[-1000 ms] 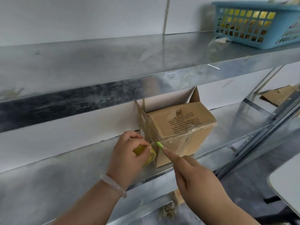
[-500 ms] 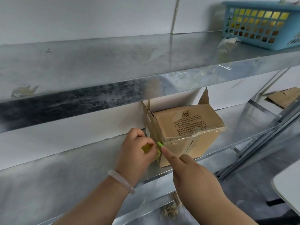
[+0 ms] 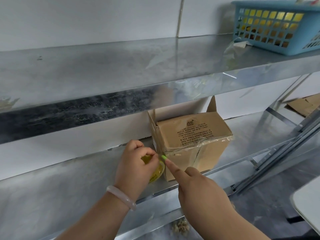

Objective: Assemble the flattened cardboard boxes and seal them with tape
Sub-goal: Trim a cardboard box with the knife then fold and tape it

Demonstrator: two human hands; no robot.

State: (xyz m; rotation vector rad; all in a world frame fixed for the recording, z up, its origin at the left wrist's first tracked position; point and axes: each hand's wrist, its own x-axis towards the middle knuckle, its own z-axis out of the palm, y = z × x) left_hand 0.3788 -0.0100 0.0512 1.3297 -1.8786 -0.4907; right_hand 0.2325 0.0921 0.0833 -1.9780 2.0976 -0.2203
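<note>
Barely a shift from a moment ago: the left hand (image 3: 136,163) still curls round the yellow tape roll (image 3: 156,175), now snugger against the cardboard box (image 3: 195,135) on the lower shelf (image 3: 69,184), while the right hand (image 3: 199,193) presses its taped near corner with one straight forefinger.

Blk logo + Chinese text lines on cardboard box (image 3: 190,135) top, too blurred to read, tape roll (image 3: 156,174) print illegible

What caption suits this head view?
Left hand grips yellow tape roll while right hand touches corner of brown cardboard box.
</note>
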